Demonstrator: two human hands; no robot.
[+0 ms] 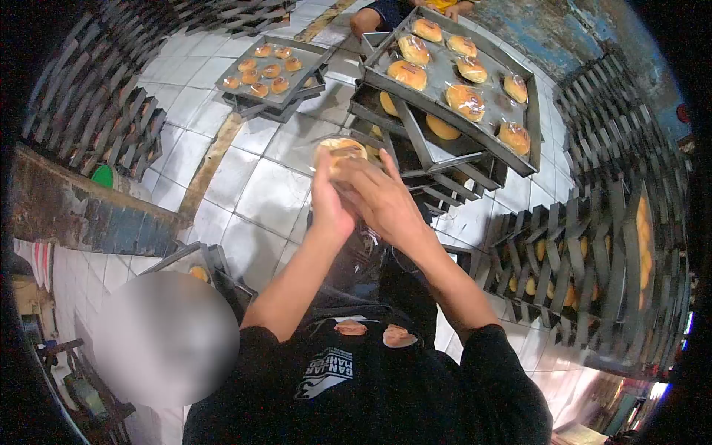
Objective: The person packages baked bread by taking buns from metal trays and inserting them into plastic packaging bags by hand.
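Note:
A golden-brown bun (340, 145), apparently in a clear plastic bag, is held up in front of my body. My left hand (328, 199) grips it from the left, with the thumb side along its edge. Across its near side lie the fingers of my right hand (377, 194), partly covering the bun and the left fingers. To the right, the top tray (487, 121) of a crooked stack bears several buns in clear bags, and further buns show in the trays beneath. Another tray (304, 53) with several smaller-looking buns rests on a stack at the far left.
Tall stacks of dark trays (608, 126) line the right side and a similar stack (122, 130) stands left. Trays with buns (564, 259) are at the lower right. Another person's knee (365, 24) and hand show behind the bun trays. White tiles (256, 185) cover the floor.

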